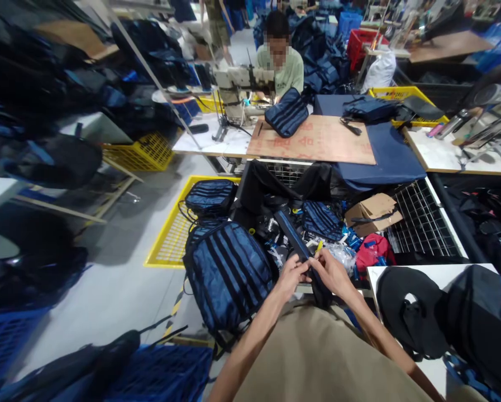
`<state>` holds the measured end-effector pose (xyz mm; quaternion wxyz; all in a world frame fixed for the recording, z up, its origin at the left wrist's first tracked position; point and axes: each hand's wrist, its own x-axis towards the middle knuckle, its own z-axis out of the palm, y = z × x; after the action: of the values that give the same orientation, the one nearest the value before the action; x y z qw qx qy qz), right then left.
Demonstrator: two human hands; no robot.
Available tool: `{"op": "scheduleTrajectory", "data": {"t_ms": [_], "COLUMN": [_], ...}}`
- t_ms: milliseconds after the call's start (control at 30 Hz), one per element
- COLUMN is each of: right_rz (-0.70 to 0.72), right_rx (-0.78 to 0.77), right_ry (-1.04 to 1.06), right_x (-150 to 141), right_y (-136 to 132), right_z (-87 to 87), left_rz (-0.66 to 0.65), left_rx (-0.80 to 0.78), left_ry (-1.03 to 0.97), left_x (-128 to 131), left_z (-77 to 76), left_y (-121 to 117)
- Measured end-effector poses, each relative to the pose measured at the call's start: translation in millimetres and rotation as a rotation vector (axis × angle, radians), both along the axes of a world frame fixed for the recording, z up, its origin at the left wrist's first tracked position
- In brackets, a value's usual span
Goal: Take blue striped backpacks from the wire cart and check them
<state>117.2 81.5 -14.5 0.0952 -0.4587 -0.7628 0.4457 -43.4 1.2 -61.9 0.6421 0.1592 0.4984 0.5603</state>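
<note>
My left hand and my right hand meet in front of my body, both with fingers pinched on a long dark blue strap piece that slants up and away from them. A navy backpack with dark stripes hangs just left of my left forearm. Beyond the hands lies a heap of bag parts, with a red cloth item and clear plastic wrapping.
A person in a pale green shirt sits at a sewing machine across a brown board table. Yellow wire baskets stand on the grey floor at left. Black bag pieces lie on a white table at right.
</note>
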Motion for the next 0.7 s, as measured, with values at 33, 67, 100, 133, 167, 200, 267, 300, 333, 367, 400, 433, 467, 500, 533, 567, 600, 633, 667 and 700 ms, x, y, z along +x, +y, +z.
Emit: {"op": "scheduleTrajectory", "data": {"t_ms": [33, 67, 100, 133, 167, 200, 267, 300, 333, 367, 400, 433, 467, 500, 533, 567, 600, 633, 667, 700], "right_rz": [0.008, 0.027, 0.049, 0.068, 0.081, 0.084, 0.083, 0.088, 0.103, 0.126, 0.154, 0.181, 0.195, 0.19, 0.167, 0.129, 0.079, 0.016, -0.046, -0.101], "right_rx": [0.009, 0.014, 0.018, 0.024, 0.033, 0.047, 0.083, 0.096, 0.102, 0.1, 0.084, 0.054, 0.015, -0.034, -0.091, -0.143, -0.183, -0.205, -0.209, -0.194], "right_ry": [0.01, 0.005, -0.011, -0.031, -0.05, -0.063, -0.036, -0.001, 0.04, 0.081, 0.115, 0.139, 0.152, 0.159, 0.161, 0.162, 0.167, 0.178, 0.2, 0.234], "right_x": [3.5, 6.4, 8.1, 8.4, 7.5, 5.8, 3.5, 5.0, 9.3, 16.7, 26.8, 38.7, 50.7, 61.3, 68.7, 71.7, 69.4, 62.0, 50.2, 35.4], "right_y": [-2.6, -5.1, -7.6, -10.2, -13.1, -16.4, -23.8, -27.6, -31.0, -33.9, -36.0, -37.1, -37.4, -36.9, -36.0, -35.1, -34.4, -34.1, -34.1, -34.3], "right_z": [-1.4, -3.0, -4.8, -6.7, -8.6, -10.1, -11.4, -10.8, -9.4, -7.6, -5.7, -4.0, -3.1, -3.1, -4.4, -6.9, -10.5, -14.9, -19.5, -24.0], "left_rz": [0.012, 0.02, 0.024, 0.032, 0.045, 0.067, 0.151, 0.211, 0.278, 0.345, 0.404, 0.45, 0.481, 0.499, 0.505, 0.499, 0.486, 0.463, 0.432, 0.391], "left_rx": [0.003, 0.008, 0.014, 0.021, 0.027, 0.03, 0.026, 0.016, 0.005, -0.006, -0.013, -0.014, -0.008, 0.005, 0.022, 0.039, 0.056, 0.075, 0.094, 0.115], "left_ry": [0.008, 0.02, 0.033, 0.048, 0.06, 0.068, 0.075, 0.075, 0.071, 0.066, 0.059, 0.051, 0.043, 0.035, 0.028, 0.022, 0.014, 0.008, 0.007, 0.016], "left_x": [-3.5, -7.5, -11.3, -14.5, -17.3, -20.2, -29.9, -38.1, -49.0, -61.9, -75.6, -88.4, -98.6, -104.5, -105.1, -100.2, -90.0, -75.9, -59.1, -41.5], "left_z": [0.2, 1.2, 2.8, 4.6, 6.1, 7.0, 6.6, 5.8, 5.4, 5.8, 7.5, 10.6, 15.0, 20.4, 26.2, 32.2, 37.9, 43.2, 47.8, 51.9], "left_y": [0.1, 0.5, 1.1, 1.9, 2.9, 4.2, 8.0, 10.5, 13.1, 15.8, 18.2, 20.2, 21.7, 22.9, 23.6, 24.1, 24.2, 24.0, 23.2, 21.8]}}
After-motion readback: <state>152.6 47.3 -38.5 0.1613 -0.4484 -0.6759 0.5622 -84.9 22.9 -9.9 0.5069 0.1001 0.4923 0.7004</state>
